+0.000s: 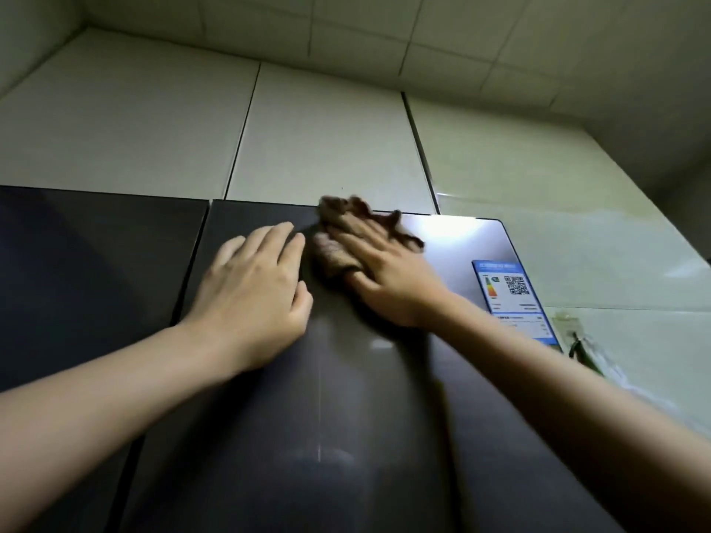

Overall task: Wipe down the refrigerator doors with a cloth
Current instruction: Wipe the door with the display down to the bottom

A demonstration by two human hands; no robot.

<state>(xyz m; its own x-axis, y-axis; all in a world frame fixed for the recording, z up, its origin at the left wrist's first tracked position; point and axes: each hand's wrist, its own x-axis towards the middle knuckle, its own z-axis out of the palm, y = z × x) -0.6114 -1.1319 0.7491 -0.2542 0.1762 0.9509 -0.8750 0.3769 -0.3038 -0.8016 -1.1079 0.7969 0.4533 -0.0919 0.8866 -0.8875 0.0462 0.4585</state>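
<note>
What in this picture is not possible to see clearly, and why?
Head view:
cloth: blurred by motion, middle covered by the right hand.
blue label: print too small to read.
refrigerator door: lower part cut off by the bottom edge.

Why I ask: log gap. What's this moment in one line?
phase: wiping | right hand: presses cloth on right door, top | left hand: flat on same door

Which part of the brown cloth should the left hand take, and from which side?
Probably the bunched fold of the cloth left of the right hand, which presses its middle flat. The left hand lies flat beside it, so pinch from the left.
</note>
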